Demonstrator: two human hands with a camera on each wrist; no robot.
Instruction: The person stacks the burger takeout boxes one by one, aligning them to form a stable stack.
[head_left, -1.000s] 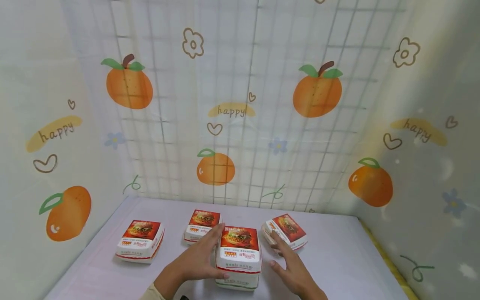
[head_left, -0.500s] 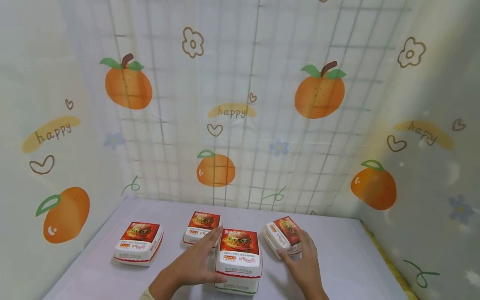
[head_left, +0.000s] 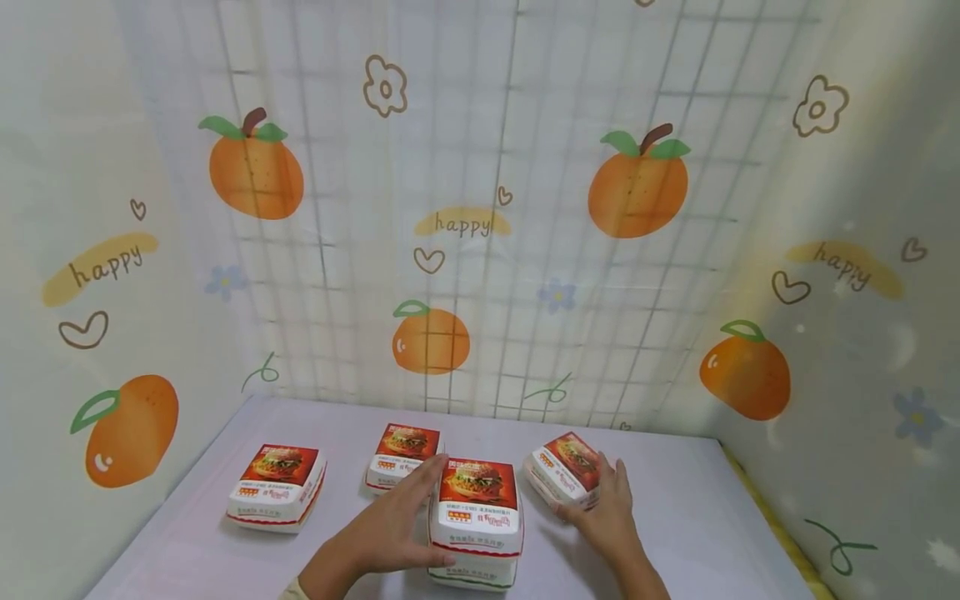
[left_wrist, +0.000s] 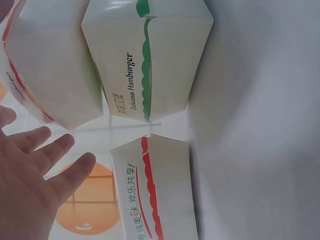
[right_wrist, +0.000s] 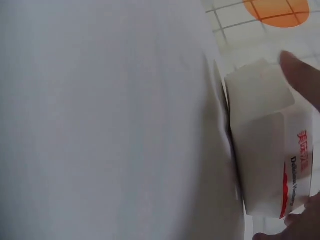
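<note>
Hamburger box point(head_left: 558, 468) sits askew right of centre, toward counter's point(head_left: 697, 500) far edge; right hand point(head_left: 611, 518) holds it, thumb on near side, fingers partly hiding its right end. Can't tell if lifted. Left hand point(head_left: 386, 529) wide, fingers spread beside two-box stack point(head_left: 480, 518), contact unclear; hides part of rear box point(head_left: 405, 450). Left box point(head_left: 276, 485) near left edge. Near edge cut off; counter surface stretches from right hand to right edge.
</note>
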